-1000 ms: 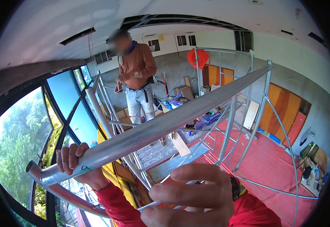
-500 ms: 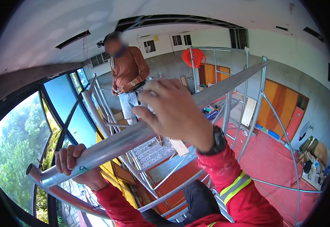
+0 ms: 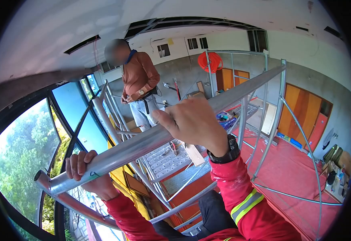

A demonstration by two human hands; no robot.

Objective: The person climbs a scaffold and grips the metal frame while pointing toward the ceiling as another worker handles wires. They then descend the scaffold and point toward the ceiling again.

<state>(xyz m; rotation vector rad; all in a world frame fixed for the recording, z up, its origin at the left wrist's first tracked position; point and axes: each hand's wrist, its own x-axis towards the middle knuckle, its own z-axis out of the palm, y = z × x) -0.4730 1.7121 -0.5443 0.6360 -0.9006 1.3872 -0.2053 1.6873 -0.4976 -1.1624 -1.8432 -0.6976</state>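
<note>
A thick grey metal scaffold tube (image 3: pixel 137 145) runs slantwise across the view, from the lower left up to an upright at the right. Near its left end, beside a green mark, my left hand (image 3: pixel 88 173) is closed around it, fingers over the top. My right hand (image 3: pixel 197 122), with a black watch on its wrist, grips the same tube near the middle; its fingertips are hidden behind it. Under the tube's left end, a curved tube (image 3: pixel 77 208) bends away below my left arm.
Beyond the tube, a co-worker (image 3: pixel 139 76) stands by the scaffold, hands together at the waist. Pliers (image 3: pixel 173 148) lie on the perforated platform (image 3: pixel 159 162). An orange hose coil (image 3: pixel 210 62) hangs on a far rail. Windows (image 3: pixel 26 148) line the left; red flooring (image 3: pixel 280 172) lies below.
My right hand has come down from just above the tube and closed on it. My left hand keeps its grip. The co-worker's head has tilted further down.
</note>
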